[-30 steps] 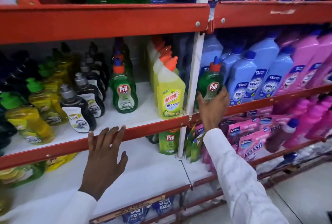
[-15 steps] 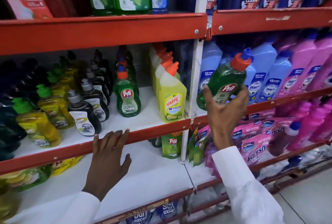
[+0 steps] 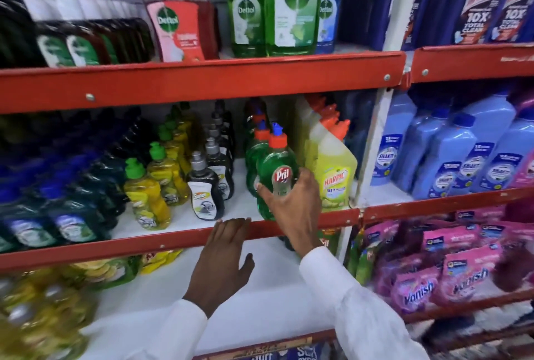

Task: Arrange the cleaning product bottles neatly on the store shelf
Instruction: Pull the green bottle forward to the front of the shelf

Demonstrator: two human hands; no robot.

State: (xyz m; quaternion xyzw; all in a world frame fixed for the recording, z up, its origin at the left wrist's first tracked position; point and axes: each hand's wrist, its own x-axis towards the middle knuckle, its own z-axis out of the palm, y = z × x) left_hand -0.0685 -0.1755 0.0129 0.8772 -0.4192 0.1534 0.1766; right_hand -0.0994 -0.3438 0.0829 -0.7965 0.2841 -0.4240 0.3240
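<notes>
A green Pril bottle (image 3: 276,167) with an orange cap stands upright at the front of the middle shelf (image 3: 185,241), in front of more green Pril bottles (image 3: 254,151). My right hand (image 3: 293,203) is wrapped around its lower half. To its right stand yellow Harpic bottles (image 3: 332,172). My left hand (image 3: 224,261) lies flat with fingers apart, fingertips on the shelf's red front lip, holding nothing.
Left of the Pril row are dark bottles (image 3: 206,186), yellow bottles (image 3: 150,195) and dark blue-green ones (image 3: 66,215). Dettol bottles (image 3: 291,4) fill the shelf above. Blue Shakti bottles (image 3: 450,157) and pink Vanish packs (image 3: 433,273) sit past the white upright (image 3: 375,134).
My right hand carried the green Pril bottle from the right bay, over the upright, to the front of the Pril row on the left bay. The view tilted up; my left hand stayed on the lip.
</notes>
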